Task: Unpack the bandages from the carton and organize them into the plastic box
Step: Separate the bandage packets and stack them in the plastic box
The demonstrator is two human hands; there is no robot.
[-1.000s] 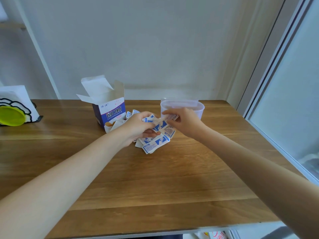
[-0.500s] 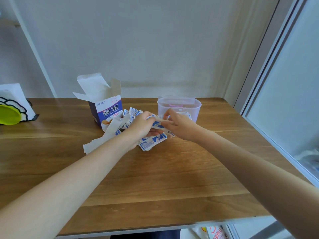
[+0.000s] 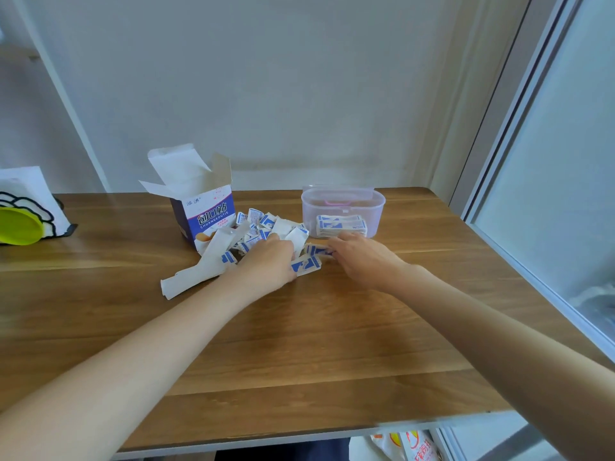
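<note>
One stack lies in the box [image 3: 342, 207]; most bandages [image 3: 266, 227] remain loose beside the carton [image 3: 206, 214]. Left hand [image 3: 266, 261] grips several; right hand [image 3: 362, 257] grip: cannot tell.

left hand [image 3: 266, 261] fingers buried in bandages [image 3: 263, 227], right hand [image 3: 362, 257] fingertips blurred, green disc [image 3: 18, 226] cropped

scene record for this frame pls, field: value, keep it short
carton: open, flaps up, upright on table
loose bandages: piled between carton and plastic box
plastic box: open, stack of bandages inside
left hand: on the pile, palm down
right hand: at the pile's right edge, near the box; grip unclear
</note>
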